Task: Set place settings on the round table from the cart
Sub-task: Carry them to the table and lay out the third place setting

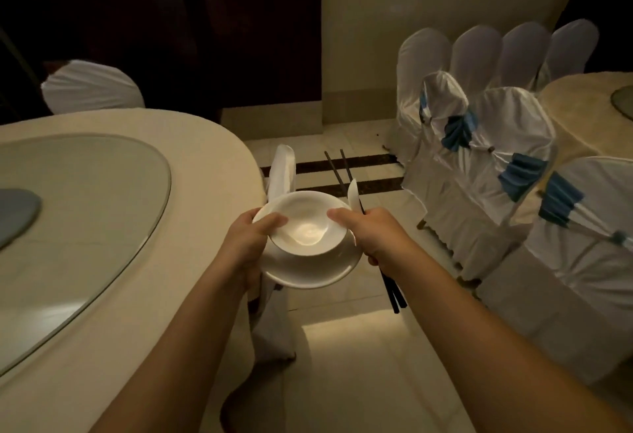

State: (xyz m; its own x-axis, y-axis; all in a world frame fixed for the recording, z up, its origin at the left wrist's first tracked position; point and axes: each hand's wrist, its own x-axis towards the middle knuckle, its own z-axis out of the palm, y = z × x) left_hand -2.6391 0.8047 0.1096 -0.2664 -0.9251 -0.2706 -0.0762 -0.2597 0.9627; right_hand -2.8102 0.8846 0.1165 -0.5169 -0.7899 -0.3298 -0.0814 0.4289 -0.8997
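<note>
Both forearms carry one setting: left hand [251, 244] grips plate [308, 270] and bowl [305, 223]; right hand [373, 237] grips their other side, clasping chopsticks [394, 292]. Next, lower it at the table [191, 227] edge.

A white bowl [306, 223] is sitting on a white plate [310, 270] at the centre of the frame, both tilting slightly and being carried in the air just right of the round counter [144, 227]. Dark chopsticks [346, 172] and a white spoon [353, 194] are slanting beside the bowl's right rim, and a folded white napkin [282, 172] is standing behind its upper left.
</note>
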